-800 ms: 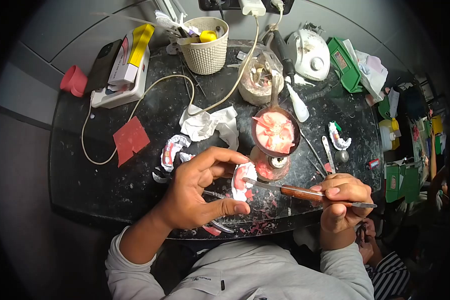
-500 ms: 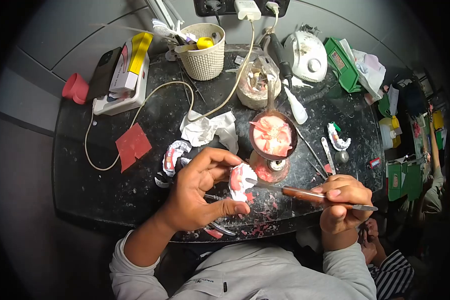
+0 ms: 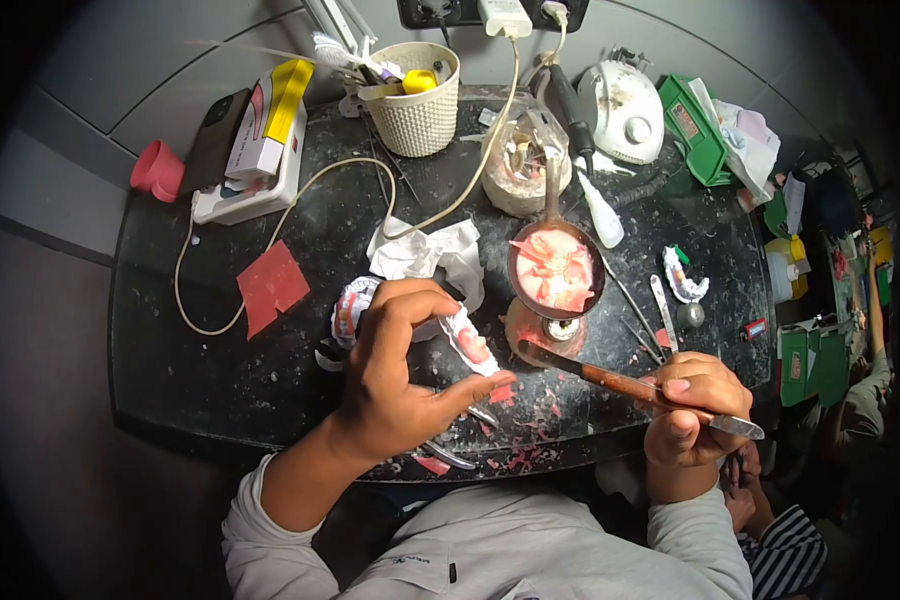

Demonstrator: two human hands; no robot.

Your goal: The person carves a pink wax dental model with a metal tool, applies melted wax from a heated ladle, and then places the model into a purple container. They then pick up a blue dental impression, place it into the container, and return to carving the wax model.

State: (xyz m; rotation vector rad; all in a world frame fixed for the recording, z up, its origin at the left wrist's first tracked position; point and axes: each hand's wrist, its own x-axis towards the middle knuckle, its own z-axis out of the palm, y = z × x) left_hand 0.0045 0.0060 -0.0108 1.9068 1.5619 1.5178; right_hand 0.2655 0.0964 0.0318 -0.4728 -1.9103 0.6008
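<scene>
A small white dental cast with pink wax [image 3: 472, 345] is pinched between the thumb and fingers of my left hand [image 3: 395, 365]. My right hand [image 3: 698, 408] grips a wax knife with a wooden handle [image 3: 620, 386]. Its blade points left, a short gap from the cast. Beyond the blade, a round pan [image 3: 554, 268] of melted pink and white wax rests above a glass burner [image 3: 545, 335]. Another cast with pink wax [image 3: 350, 308] lies behind my left hand, partly hidden by it.
A pink wax sheet [image 3: 272, 288], crumpled tissue [image 3: 425, 250] and a cable lie left of the pan. To its right are a white bottle [image 3: 602, 215], metal tools and another cast [image 3: 684, 278]. A basket [image 3: 410, 115] stands behind. Another person's hands [image 3: 740, 485] show at lower right.
The knife blade has come away from the cast, which is now turned to a narrower angle in my left hand. The view has shifted slightly.
</scene>
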